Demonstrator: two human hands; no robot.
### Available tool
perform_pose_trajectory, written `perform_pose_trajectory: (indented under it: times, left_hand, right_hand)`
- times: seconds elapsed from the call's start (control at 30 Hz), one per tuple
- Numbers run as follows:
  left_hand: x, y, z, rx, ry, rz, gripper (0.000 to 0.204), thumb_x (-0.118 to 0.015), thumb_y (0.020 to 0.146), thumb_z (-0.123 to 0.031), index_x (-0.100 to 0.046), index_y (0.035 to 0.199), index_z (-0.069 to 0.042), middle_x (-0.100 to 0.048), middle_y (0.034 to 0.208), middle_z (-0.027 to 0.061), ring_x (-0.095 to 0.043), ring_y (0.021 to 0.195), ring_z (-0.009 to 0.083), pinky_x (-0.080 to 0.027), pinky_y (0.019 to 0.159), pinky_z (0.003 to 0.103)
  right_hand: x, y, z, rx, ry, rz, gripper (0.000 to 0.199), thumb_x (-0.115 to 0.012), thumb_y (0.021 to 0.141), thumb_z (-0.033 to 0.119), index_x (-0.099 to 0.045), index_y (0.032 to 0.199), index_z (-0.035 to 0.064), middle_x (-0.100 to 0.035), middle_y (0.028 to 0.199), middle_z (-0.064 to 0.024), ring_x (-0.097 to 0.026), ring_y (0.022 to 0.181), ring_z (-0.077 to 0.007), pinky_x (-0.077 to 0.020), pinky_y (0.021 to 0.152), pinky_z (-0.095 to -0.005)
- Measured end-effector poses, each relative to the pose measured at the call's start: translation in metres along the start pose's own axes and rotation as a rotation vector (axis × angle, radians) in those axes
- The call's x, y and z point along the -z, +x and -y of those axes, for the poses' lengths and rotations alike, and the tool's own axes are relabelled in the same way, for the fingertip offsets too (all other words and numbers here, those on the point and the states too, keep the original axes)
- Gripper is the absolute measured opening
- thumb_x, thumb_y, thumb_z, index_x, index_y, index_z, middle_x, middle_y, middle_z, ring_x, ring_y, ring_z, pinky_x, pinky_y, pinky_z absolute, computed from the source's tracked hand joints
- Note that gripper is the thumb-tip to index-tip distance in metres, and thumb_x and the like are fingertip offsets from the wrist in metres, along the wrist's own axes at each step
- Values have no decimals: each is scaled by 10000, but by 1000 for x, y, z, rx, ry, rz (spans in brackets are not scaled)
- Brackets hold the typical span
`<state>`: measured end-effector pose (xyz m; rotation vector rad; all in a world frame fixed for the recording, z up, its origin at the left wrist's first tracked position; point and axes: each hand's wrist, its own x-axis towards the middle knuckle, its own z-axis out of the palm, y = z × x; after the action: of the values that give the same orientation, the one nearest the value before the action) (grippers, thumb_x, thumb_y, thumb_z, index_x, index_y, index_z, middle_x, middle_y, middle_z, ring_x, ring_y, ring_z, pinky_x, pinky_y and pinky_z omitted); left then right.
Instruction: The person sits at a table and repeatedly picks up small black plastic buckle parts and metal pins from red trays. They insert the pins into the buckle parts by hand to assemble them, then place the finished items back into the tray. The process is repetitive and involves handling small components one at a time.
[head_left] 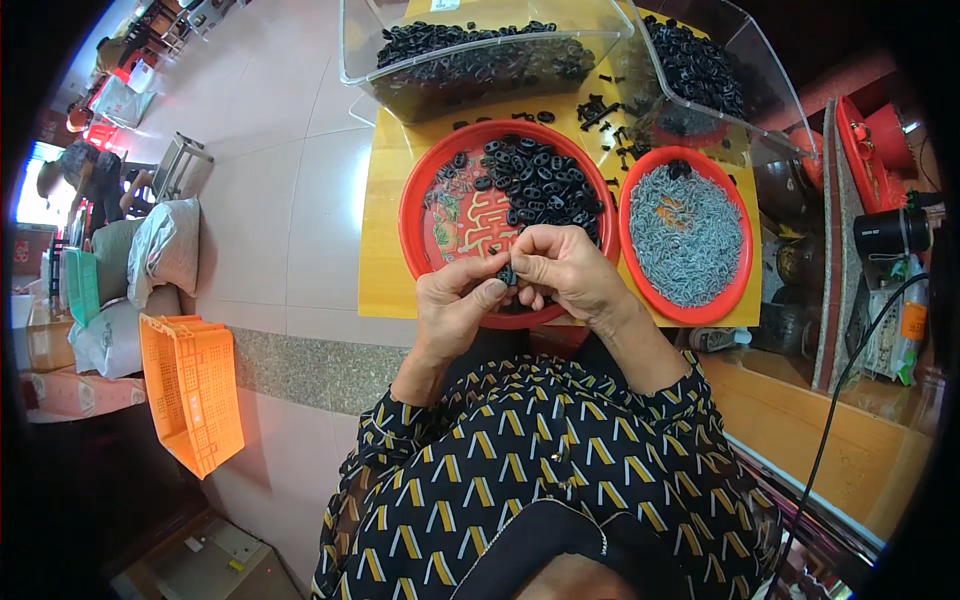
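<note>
Over the near edge of a round red tray, my two hands meet with fingertips almost touching. The thumb and forefinger of my left hand pinch a small black plastic part. My right hand is closed in a pinch against the same part; whatever sits between its fingertips is hidden. A heap of black oval two-hole plastic parts lies in the tray, with some loose screws at its left side. Right of it, a red oval tray holds many silver screws.
Two clear plastic bins full of black parts stand at the back of the yellow table. Black pieces lie scattered between them. An orange crate and white sacks rest on the floor at left. A person bends farther off.
</note>
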<state>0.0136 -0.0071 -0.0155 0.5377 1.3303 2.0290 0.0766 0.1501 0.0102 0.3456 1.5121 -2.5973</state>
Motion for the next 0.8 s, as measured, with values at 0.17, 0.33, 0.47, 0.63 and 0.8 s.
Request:
perform_pose_trajectory:
  times: [0.17, 0.33, 0.47, 0.63, 0.8]
  left_hand:
    - [-1, 1, -2, 6, -3, 2, 273, -586, 777, 3, -556, 1048, 26, -615, 847, 82, -560, 698, 90, -465, 621, 201]
    - [-2, 5, 0, -20, -76, -15, 269, -596, 778, -21, -557, 1041, 21, -612, 830, 77, -555, 681, 91, -457, 598, 201]
    - [-4, 5, -2, -2, -75, -57, 268, -606, 775, -38, -560, 1034, 14, -613, 814, 75, -565, 677, 101, -459, 591, 206]
    - [-4, 4, -2, 0, -36, -67, 276, -616, 770, -50, -563, 1036, 4, -615, 807, 72, -571, 684, 103, -461, 588, 202]
    - [-4, 4, -2, 15, -22, -44, 274, -612, 773, -47, -562, 1036, 7, -616, 824, 75, -572, 700, 100, -464, 596, 200]
  right_hand:
    - [3, 1, -3, -66, 162, 15, 146, -569, 821, 156, -566, 850, 13, -573, 666, -43, -543, 537, -79, -435, 457, -172]
    - [2, -1, 1, -32, 199, -4, 164, -538, 842, 152, -565, 884, -3, -571, 693, -39, -547, 557, -80, -453, 476, -180]
    - [1, -5, 7, 20, 126, -63, 173, -535, 845, 159, -565, 884, -7, -561, 700, -27, -534, 565, -66, -447, 483, -173]
    - [-1, -10, 4, 67, -20, -121, 171, -554, 831, 160, -567, 872, -5, -549, 682, -9, -514, 560, -53, -417, 466, -164]
    - [-3, -10, 4, 61, -44, -113, 155, -574, 816, 152, -567, 857, 2, -549, 674, -4, -511, 557, -51, -406, 461, -162]
